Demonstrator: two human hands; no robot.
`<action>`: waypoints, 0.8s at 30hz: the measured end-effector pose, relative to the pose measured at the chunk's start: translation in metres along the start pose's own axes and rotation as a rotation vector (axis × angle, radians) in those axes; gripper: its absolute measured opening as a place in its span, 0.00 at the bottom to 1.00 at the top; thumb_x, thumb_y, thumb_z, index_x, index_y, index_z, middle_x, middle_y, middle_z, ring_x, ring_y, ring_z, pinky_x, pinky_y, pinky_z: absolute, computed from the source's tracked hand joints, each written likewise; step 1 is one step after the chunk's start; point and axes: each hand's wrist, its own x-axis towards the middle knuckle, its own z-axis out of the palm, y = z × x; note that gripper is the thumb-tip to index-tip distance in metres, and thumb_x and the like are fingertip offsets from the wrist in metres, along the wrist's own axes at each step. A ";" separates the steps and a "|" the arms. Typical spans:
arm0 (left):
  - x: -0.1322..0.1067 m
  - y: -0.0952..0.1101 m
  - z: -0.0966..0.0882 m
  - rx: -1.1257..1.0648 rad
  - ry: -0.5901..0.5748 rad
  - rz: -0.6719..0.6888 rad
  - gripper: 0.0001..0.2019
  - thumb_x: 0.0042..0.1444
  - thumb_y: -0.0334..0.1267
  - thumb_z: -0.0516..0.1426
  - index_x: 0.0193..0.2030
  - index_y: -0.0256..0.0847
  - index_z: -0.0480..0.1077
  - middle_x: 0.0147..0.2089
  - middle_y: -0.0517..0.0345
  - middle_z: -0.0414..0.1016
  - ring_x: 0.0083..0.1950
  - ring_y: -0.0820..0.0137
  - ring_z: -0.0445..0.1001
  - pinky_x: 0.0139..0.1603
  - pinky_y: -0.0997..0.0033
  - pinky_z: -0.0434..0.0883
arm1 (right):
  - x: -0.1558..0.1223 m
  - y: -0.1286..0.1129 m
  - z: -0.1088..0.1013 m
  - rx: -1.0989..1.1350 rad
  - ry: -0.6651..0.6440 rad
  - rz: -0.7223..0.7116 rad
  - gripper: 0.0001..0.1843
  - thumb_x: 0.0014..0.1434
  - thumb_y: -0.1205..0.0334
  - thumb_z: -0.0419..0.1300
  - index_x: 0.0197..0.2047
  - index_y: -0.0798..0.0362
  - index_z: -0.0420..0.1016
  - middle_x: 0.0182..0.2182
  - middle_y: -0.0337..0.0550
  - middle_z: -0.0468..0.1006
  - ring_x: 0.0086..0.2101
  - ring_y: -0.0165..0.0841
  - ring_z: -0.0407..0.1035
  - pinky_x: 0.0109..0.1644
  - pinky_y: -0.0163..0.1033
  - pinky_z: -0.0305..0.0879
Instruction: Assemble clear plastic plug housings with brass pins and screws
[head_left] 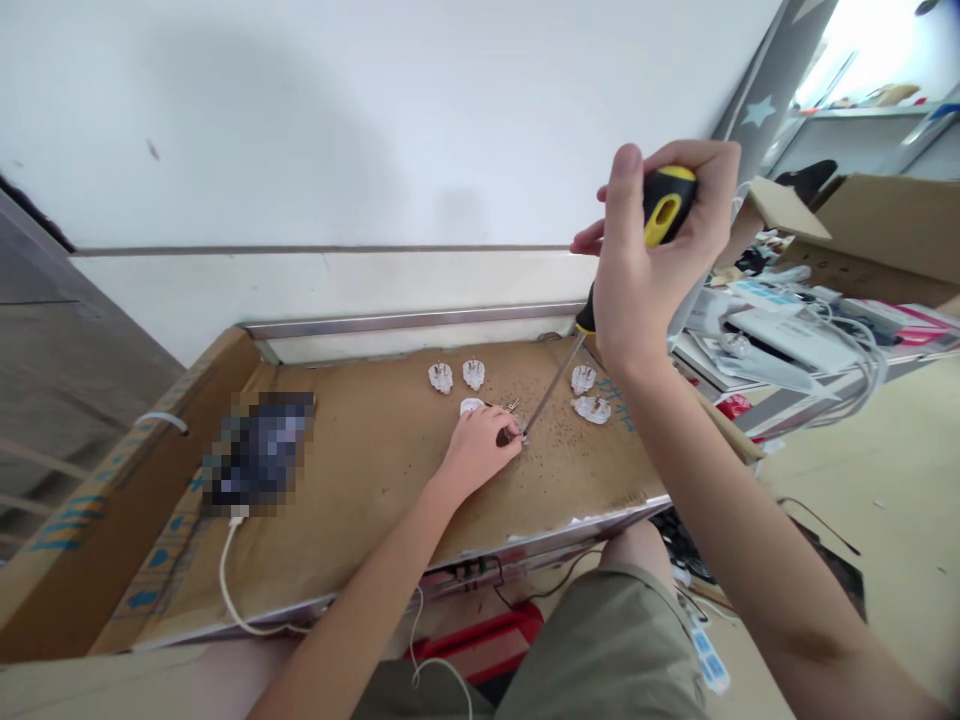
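My right hand (651, 250) is closed round the black and yellow handle of a screwdriver (664, 205), raised above the work surface. Its metal shaft (553, 385) slants down and left, with the tip at my left hand. My left hand (480, 448) rests on the cardboard sheet (360, 470), fingers curled and pressed on a small white plug part that is mostly hidden under them. Several white plug pieces lie nearby: two (440, 377) behind the left hand and two (591, 408) to the right of the shaft. Tiny screws are scattered around them.
A blurred dark device (259, 452) with a white cable (232, 590) lies at the left of the cardboard. Open cardboard boxes with white adapters and cables (795, 330) crowd the right. A white wall stands behind; my knee in olive shorts (615, 640) is below.
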 end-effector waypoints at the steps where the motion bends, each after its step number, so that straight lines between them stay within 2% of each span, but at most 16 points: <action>1: 0.000 0.000 0.000 0.003 0.006 0.005 0.02 0.51 0.34 0.57 0.28 0.43 0.68 0.40 0.64 0.76 0.45 0.67 0.69 0.51 0.63 0.60 | -0.002 -0.005 0.001 -0.003 0.063 -0.016 0.13 0.62 0.48 0.46 0.39 0.50 0.53 0.39 0.44 0.62 0.35 0.28 0.62 0.33 0.37 0.64; 3: 0.000 0.000 0.001 0.012 0.016 0.009 0.02 0.51 0.35 0.57 0.28 0.43 0.68 0.39 0.64 0.76 0.45 0.67 0.69 0.51 0.63 0.61 | -0.007 -0.013 0.003 -0.013 0.071 -0.052 0.12 0.63 0.50 0.44 0.38 0.50 0.54 0.37 0.43 0.62 0.31 0.26 0.60 0.35 0.36 0.63; 6: 0.000 -0.001 0.002 0.022 0.017 0.001 0.03 0.51 0.36 0.57 0.28 0.43 0.68 0.39 0.64 0.75 0.44 0.68 0.69 0.51 0.63 0.61 | -0.013 -0.021 0.001 -0.030 0.007 -0.132 0.12 0.66 0.55 0.38 0.41 0.51 0.56 0.39 0.42 0.63 0.28 0.24 0.58 0.38 0.37 0.63; 8: 0.001 -0.002 0.002 0.024 0.009 -0.006 0.02 0.51 0.35 0.57 0.28 0.42 0.68 0.39 0.64 0.75 0.44 0.68 0.70 0.51 0.63 0.61 | -0.013 -0.025 -0.007 -0.101 -0.130 -0.250 0.10 0.66 0.63 0.38 0.46 0.53 0.56 0.43 0.43 0.63 0.31 0.24 0.59 0.42 0.37 0.63; 10: 0.001 -0.002 0.001 0.021 0.001 -0.004 0.02 0.50 0.35 0.57 0.28 0.42 0.68 0.39 0.64 0.75 0.44 0.68 0.70 0.51 0.62 0.60 | -0.008 -0.030 -0.020 -0.224 -0.329 -0.357 0.12 0.63 0.67 0.40 0.49 0.54 0.56 0.44 0.45 0.64 0.37 0.25 0.61 0.44 0.37 0.62; 11: 0.002 -0.002 0.001 0.018 -0.002 0.001 0.02 0.50 0.35 0.57 0.28 0.42 0.68 0.39 0.64 0.75 0.44 0.67 0.70 0.51 0.62 0.60 | -0.003 -0.033 -0.027 -0.297 -0.429 -0.388 0.12 0.63 0.66 0.41 0.49 0.54 0.56 0.44 0.45 0.65 0.37 0.26 0.61 0.43 0.36 0.62; 13: 0.001 -0.002 0.001 0.012 -0.005 0.007 0.02 0.50 0.35 0.57 0.28 0.42 0.68 0.39 0.64 0.75 0.44 0.67 0.70 0.51 0.61 0.60 | 0.009 -0.039 -0.040 -0.459 -0.587 -0.406 0.11 0.63 0.61 0.44 0.48 0.53 0.58 0.38 0.42 0.66 0.32 0.25 0.61 0.36 0.35 0.60; 15: 0.001 -0.001 0.001 0.011 -0.005 0.005 0.02 0.51 0.34 0.57 0.28 0.42 0.68 0.40 0.64 0.75 0.45 0.67 0.70 0.51 0.61 0.60 | 0.025 -0.044 -0.050 -0.607 -0.671 -0.438 0.11 0.60 0.55 0.49 0.41 0.52 0.61 0.31 0.37 0.66 0.25 0.22 0.56 0.31 0.33 0.55; 17: 0.000 0.000 0.000 0.015 -0.015 0.001 0.02 0.51 0.34 0.57 0.28 0.42 0.68 0.40 0.63 0.75 0.45 0.67 0.70 0.52 0.61 0.60 | 0.043 -0.048 -0.055 -0.716 -0.757 -0.490 0.15 0.56 0.47 0.53 0.35 0.51 0.61 0.23 0.31 0.64 0.21 0.19 0.52 0.27 0.31 0.51; 19: 0.000 0.001 -0.001 0.024 -0.028 0.000 0.02 0.51 0.35 0.57 0.29 0.42 0.69 0.40 0.63 0.75 0.45 0.67 0.70 0.52 0.61 0.60 | 0.062 -0.050 -0.056 -0.839 -0.897 -0.479 0.21 0.50 0.40 0.56 0.31 0.50 0.61 0.16 0.27 0.61 0.16 0.18 0.50 0.22 0.30 0.46; 22: 0.001 0.002 -0.002 0.043 -0.037 0.000 0.02 0.52 0.35 0.57 0.29 0.42 0.69 0.39 0.62 0.76 0.45 0.66 0.70 0.52 0.61 0.60 | 0.083 -0.050 -0.053 -1.024 -1.080 -0.310 0.26 0.34 0.39 0.65 0.32 0.48 0.67 0.12 0.24 0.61 0.12 0.17 0.50 0.16 0.29 0.41; 23: 0.002 0.003 -0.002 0.049 -0.037 -0.001 0.02 0.52 0.35 0.57 0.29 0.42 0.69 0.39 0.62 0.76 0.45 0.66 0.70 0.52 0.61 0.61 | 0.088 -0.049 -0.050 -1.014 -1.139 -0.228 0.27 0.30 0.41 0.67 0.32 0.48 0.70 0.13 0.24 0.63 0.12 0.17 0.50 0.15 0.29 0.40; 24: 0.002 0.003 -0.003 0.052 -0.036 -0.004 0.02 0.51 0.35 0.57 0.29 0.42 0.69 0.39 0.62 0.76 0.45 0.66 0.70 0.52 0.61 0.61 | 0.091 -0.048 -0.047 -0.864 -1.108 -0.142 0.28 0.24 0.45 0.70 0.30 0.49 0.72 0.13 0.25 0.63 0.11 0.17 0.51 0.14 0.28 0.39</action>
